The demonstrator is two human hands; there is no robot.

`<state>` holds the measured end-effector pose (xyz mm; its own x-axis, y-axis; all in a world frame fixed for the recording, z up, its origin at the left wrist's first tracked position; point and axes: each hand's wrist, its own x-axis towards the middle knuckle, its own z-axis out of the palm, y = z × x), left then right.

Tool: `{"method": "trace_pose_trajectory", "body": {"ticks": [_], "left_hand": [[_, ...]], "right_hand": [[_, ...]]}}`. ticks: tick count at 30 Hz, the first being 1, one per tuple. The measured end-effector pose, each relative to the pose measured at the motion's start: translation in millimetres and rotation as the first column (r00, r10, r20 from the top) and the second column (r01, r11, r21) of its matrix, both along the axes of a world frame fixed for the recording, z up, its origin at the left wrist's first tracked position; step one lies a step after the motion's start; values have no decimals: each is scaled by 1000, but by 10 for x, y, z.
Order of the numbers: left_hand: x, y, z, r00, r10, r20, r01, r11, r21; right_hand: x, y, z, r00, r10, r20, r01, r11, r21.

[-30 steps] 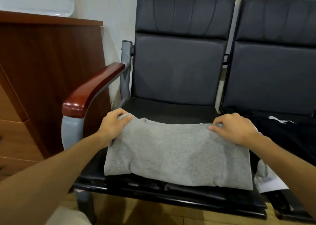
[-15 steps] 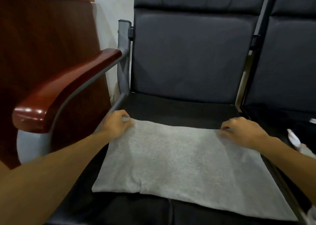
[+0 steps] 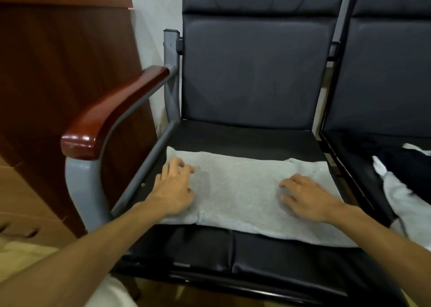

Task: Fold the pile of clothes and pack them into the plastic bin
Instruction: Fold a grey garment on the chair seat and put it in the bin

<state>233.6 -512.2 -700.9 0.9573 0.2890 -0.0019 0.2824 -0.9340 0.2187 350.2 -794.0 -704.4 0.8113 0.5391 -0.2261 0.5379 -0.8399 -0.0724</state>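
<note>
Laid palm-down, fingers loose and gripping nothing: left hand [image 3: 173, 191] and right hand [image 3: 306, 198]. Spread flat beneath both palms, across the middle of the black chair seat [image 3: 233, 133]: folded grey garment [image 3: 238, 190]. Stood left: wooden armrest [image 3: 112, 113]. Heaped on the right-hand seat: more clothes [image 3: 407, 202].

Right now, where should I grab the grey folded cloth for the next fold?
Probably the left short edge, pinched at both corners from above: the grey folded cloth lies flat and wide on the black chair seat, so that edge lifts free and folds rightward.
</note>
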Motion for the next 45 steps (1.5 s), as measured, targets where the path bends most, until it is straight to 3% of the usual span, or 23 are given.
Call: {"method": "trace_pose_trajectory", "body": {"ticks": [3,7,10,12,16,22,25,27,30,34,38,42,45], "left_hand": [[-173,-79,63,988,-53,-143,37,993,-114],[-405,22,111,910,-283,-303,185,932,-313],[-516,146,79,939,-277,-205,196,919,-342],[-556,217,69,959,-242,-146,197,943,-267],[-643,304,115,958,-232,-170,206,966,-154],[-643,245,178,981,-150,-126,97,932,-349],[-491,274,65,996,80,39,-71,977,-202],[-391,319,-16,960,257,116,-235,956,-175],[-257,325,-76,912,404,71,-402,915,-40],[-94,263,-140,913,407,-19,-399,902,166],[8,232,-154,942,332,-49,-313,922,228],[131,174,-104,944,330,24,-328,943,-50],[207,100,-13,915,403,29,-355,836,-419]], "right_hand": [[-155,-78,-45,993,-12,-114,8,999,-32],[-194,-204,-128,989,7,-150,-20,997,-81],[-194,-259,-177,991,26,-134,-40,993,-107],[-199,-286,-208,992,48,-114,-62,990,-124],[-184,-333,-198,992,63,-107,-79,985,-156],[-237,-202,-100,995,-14,-101,7,997,-73],[-257,-20,-41,998,-62,-5,62,997,35],[-268,125,-28,998,-46,41,43,996,78],[-254,322,-72,997,16,78,-26,991,135],[-195,490,-111,991,69,119,-91,978,189],[-94,516,-127,987,73,140,-103,970,221],[9,439,-110,990,30,141,-68,958,278],[58,318,-74,991,-11,136,-33,947,321]]}}
